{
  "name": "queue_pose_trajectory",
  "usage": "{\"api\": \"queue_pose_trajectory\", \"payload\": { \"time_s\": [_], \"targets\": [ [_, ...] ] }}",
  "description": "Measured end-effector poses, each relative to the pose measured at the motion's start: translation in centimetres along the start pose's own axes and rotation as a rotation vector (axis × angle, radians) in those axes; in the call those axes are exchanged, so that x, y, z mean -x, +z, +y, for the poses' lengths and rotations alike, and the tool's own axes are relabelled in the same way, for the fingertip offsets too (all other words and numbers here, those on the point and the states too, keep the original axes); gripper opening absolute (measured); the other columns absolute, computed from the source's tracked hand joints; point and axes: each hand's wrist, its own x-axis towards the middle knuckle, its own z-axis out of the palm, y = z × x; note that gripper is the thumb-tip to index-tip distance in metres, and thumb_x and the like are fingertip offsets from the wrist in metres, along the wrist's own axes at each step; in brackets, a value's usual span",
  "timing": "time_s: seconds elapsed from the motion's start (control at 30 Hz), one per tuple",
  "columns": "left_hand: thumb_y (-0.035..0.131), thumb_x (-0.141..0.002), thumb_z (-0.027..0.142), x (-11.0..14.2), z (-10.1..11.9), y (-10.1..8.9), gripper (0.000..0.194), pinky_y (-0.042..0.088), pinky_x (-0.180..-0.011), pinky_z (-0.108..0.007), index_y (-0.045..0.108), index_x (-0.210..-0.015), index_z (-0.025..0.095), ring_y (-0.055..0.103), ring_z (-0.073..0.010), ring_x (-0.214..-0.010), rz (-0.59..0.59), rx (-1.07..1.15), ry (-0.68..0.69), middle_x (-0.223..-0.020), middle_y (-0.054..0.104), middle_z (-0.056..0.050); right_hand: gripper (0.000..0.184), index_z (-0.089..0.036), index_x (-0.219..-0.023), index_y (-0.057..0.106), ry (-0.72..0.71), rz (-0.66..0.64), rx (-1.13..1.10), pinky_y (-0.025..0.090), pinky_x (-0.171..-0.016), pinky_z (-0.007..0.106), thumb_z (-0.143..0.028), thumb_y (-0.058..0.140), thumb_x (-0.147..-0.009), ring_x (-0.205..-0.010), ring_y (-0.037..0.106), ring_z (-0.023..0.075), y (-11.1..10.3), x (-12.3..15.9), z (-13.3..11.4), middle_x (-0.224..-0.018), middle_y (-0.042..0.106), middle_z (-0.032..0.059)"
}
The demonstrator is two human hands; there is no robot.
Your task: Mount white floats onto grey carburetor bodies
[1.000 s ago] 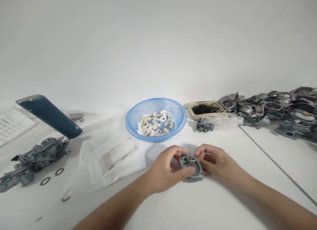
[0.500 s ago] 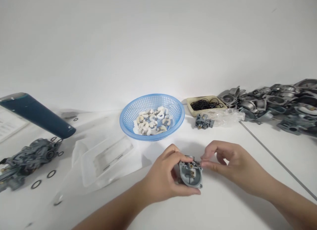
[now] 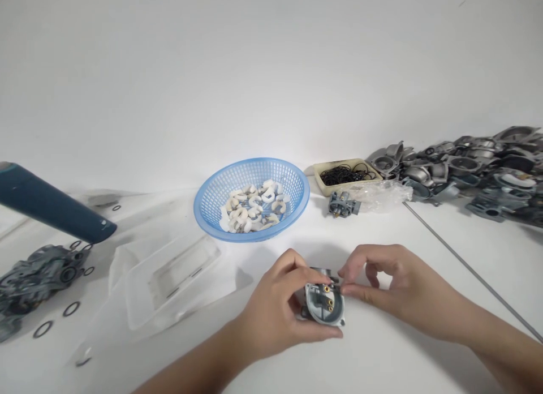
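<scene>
Working on a white table (image 3: 365, 365), right of a smooth dark-blue object (image 3: 59, 207), rough grey castings (image 3: 38, 278), flat black rings (image 3: 43, 329), a filmy translucent tray (image 3: 136, 309) and a blue mesh basket (image 3: 199, 213) of matte white C-shaped pieces (image 3: 268, 195); gripping a rounded metal housing (image 3: 314, 312) at front centre, left hand (image 3: 271, 312) curled firmly around its side; brass fittings seated inside, cavity uncovered, apparently partway through, amount left unclear; pinching near its right edge, right hand (image 3: 394, 281) with thumb and forefinger nearly together, impossible to tell on what; beyond, a cream tray (image 3: 324, 188) of tangled thin black loops (image 3: 345, 174), crinkled clear plastic (image 3: 384, 195), a slim straight rod (image 3: 470, 269) and heaped dull metal parts (image 3: 464, 165).
</scene>
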Motion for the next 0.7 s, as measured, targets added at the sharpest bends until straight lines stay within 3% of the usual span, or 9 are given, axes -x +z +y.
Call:
{"api": "queue_pose_trajectory", "payload": {
  "time_s": [0.13, 0.37, 0.57, 0.7],
  "targets": [
    [0.117, -0.07, 0.035, 0.08, 0.13, -0.06, 0.067, 0.068, -0.066, -0.024, 0.085, -0.128, 0.031, 0.071, -0.0187, -0.09, -0.006, 0.018, -0.038, -0.117, 0.058, -0.004, 0.024, -0.03, -0.091, 0.085, 0.004, 0.005, -0.027, 0.053, -0.07, 0.036, -0.05, 0.094, -0.101, -0.079, 0.074, 0.0219, 0.08, -0.03, -0.17, -0.093, 0.086, 0.0003],
    [0.116, -0.07, 0.044, 0.15, 0.32, -0.41, 0.064, 0.071, -0.068, -0.03, 0.085, -0.126, 0.032, 0.077, -0.0207, -0.094, -0.025, -0.019, -0.122, -0.149, 0.056, -0.011, 0.026, -0.029, -0.092, 0.084, 0.024, 0.01, -0.075, 0.054, -0.074, 0.035, -0.051, 0.096, -0.099, -0.081, 0.073, 0.0218, 0.68, -0.34, 0.43, -0.094, 0.086, 0.0007],
    [0.118, -0.068, 0.039, -0.43, 0.26, -0.57, 0.068, 0.069, -0.106, -0.043, 0.084, -0.127, 0.03, 0.081, -0.0304, -0.116, -0.013, -0.032, 0.031, -0.135, 0.076, -0.01, 0.022, -0.029, -0.092, 0.084, 0.005, -0.02, -0.127, 0.052, -0.076, 0.034, -0.045, 0.1, -0.097, -0.081, 0.072, 0.019, 0.55, -0.47, 0.05, -0.092, 0.085, -0.0022],
    [0.119, -0.066, 0.035, -0.6, 0.22, -0.67, 0.068, 0.068, -0.108, -0.044, 0.086, -0.125, 0.03, 0.081, -0.0302, -0.114, 0.004, -0.015, 0.009, -0.134, 0.078, -0.01, 0.021, -0.029, -0.091, 0.084, -0.022, -0.019, -0.138, 0.052, -0.076, 0.033, -0.042, 0.1, -0.096, -0.082, 0.073, 0.0183, 0.38, -0.52, -0.24, -0.093, 0.085, -0.0028]
  ]
}}
